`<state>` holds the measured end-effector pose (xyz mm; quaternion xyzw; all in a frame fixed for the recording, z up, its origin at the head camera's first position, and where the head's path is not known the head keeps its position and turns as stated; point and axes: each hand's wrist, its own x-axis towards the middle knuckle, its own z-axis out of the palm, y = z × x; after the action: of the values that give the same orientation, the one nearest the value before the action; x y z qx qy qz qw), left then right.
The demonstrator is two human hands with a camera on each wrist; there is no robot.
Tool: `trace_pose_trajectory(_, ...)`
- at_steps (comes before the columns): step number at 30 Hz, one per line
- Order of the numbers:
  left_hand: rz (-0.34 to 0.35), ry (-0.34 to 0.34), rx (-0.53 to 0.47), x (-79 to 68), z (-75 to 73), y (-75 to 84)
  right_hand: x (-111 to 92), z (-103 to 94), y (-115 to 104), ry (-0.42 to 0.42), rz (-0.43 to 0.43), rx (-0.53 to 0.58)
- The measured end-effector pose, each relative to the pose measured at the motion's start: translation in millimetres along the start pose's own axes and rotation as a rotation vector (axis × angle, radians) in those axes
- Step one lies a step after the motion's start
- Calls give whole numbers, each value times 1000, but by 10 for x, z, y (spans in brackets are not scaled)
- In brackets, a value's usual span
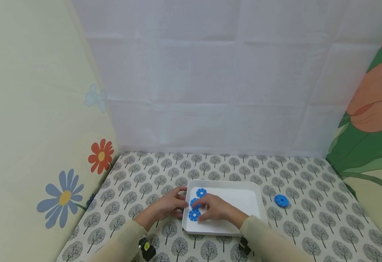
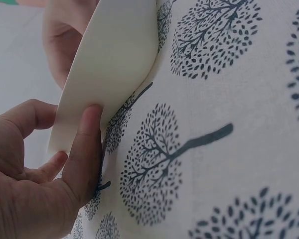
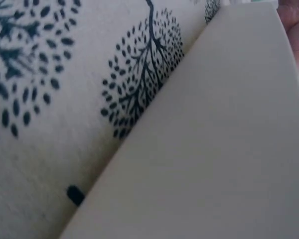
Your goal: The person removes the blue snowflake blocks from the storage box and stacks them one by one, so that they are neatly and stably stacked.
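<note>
A shallow white tray (image 1: 237,233) lies on the cloth, with three blue slotted discs (image 1: 201,192) in a flat row along its left side. My left hand (image 1: 168,204) grips the tray's left wall. In the left wrist view, one finger of that left hand (image 2: 45,174) lies against the outer wall and another reaches over the rim. Over the tray, my right hand (image 1: 218,208) has its index finger and thumb at opposite edges of the nearest blue slotted disc (image 1: 194,215). It partly covers the middle disc. The right wrist view shows mostly the tray's outer wall (image 3: 204,139).
Right of the tray, another blue slotted disc or small stack (image 1: 281,201) lies on the tree-print cloth (image 1: 210,251). A white sheet (image 1: 204,91) hangs behind the table. Flower-printed panels (image 1: 30,127) stand on both sides.
</note>
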<state>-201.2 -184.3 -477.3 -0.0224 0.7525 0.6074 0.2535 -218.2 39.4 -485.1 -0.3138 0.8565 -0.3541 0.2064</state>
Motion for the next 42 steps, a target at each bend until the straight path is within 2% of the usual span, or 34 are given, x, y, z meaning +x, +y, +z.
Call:
trace_pose_trajectory(7, -2, -1, 4, -2, -10, -9, 21, 65, -25, 23, 70, -37)
trace_pose_trajectory(11, 3, -11, -6, -3, -14, -11, 45, 76, -29, 21, 81, -72)
trace_pose_trajectory(18, 5, -15, -9, 2, -16, -7, 58, 79, -23, 13, 59, -116)
trace_pose_trajectory(32, -8, 2, 18, -7, -7, -6, 60, 112, -12, 16, 80, -163)
trace_pose_trajectory(42, -2, -2, 7, -2, -13, -4, 54, 99, -81, -9, 40, -196)
